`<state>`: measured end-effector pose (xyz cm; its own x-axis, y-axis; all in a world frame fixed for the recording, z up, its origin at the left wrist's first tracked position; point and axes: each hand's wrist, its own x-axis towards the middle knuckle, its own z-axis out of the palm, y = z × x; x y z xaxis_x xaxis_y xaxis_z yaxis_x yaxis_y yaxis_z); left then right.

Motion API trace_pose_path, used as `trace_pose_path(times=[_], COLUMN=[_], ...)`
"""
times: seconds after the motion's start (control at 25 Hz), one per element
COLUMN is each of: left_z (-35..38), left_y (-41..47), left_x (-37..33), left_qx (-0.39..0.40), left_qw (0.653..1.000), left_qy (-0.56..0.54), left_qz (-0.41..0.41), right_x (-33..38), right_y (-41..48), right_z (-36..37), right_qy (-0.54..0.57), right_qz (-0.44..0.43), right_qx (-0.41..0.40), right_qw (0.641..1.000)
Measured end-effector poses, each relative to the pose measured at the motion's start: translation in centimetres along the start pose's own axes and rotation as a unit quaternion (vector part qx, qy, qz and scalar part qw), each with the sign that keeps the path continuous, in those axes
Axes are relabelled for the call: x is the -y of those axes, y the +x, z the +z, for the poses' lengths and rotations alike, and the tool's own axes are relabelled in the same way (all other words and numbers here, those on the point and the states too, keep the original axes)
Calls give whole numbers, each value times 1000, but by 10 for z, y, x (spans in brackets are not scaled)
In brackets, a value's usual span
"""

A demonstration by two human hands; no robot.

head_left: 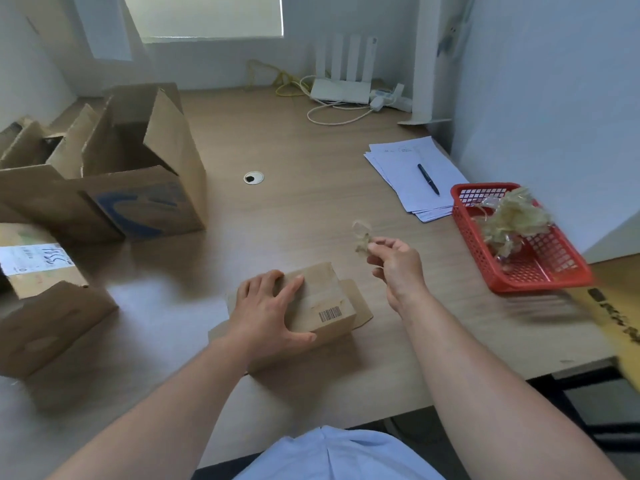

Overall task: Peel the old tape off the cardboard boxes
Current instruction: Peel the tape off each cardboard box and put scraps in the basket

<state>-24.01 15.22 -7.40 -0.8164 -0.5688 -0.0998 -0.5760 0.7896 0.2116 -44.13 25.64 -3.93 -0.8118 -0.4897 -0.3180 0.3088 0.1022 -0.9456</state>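
A small cardboard box point(327, 303) with a barcode label lies on the wooden desk point(311, 202) in front of me, its flaps spread out. My left hand point(268, 308) rests on the box's top and left side, fingers spread, thumb against the near face. My right hand point(394, 261) is raised to the right of the box and pinches a crumpled scrap of clear tape point(362, 235) between thumb and fingers. A red plastic basket point(540, 271) at the right holds a pile of crumpled tape point(512, 220).
A large open cardboard box point(138, 188) stands at the left, another box point(41, 299) with a shipping label at the near left. Papers with a pen point(427, 178) lie at the right. A router and cables point(341, 93) sit at the back. A yellow box point(620, 306) at far right.
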Motion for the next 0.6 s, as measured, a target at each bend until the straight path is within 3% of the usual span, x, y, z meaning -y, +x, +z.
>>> trace_pose_path(times=[0.28,0.6], left_z=[22,32], left_y=[75,109], left_x=[-125,-182], left_qx=[-7,-14], left_qw=[999,1000], left_qy=[-2,13], left_qz=[45,24], right_x=[42,71], right_y=[81,156], right_z=[-147,-242], right_qy=[-170,-388], right_qz=[-113,-252], right_qx=[-105,-245], right_qw=[973,852])
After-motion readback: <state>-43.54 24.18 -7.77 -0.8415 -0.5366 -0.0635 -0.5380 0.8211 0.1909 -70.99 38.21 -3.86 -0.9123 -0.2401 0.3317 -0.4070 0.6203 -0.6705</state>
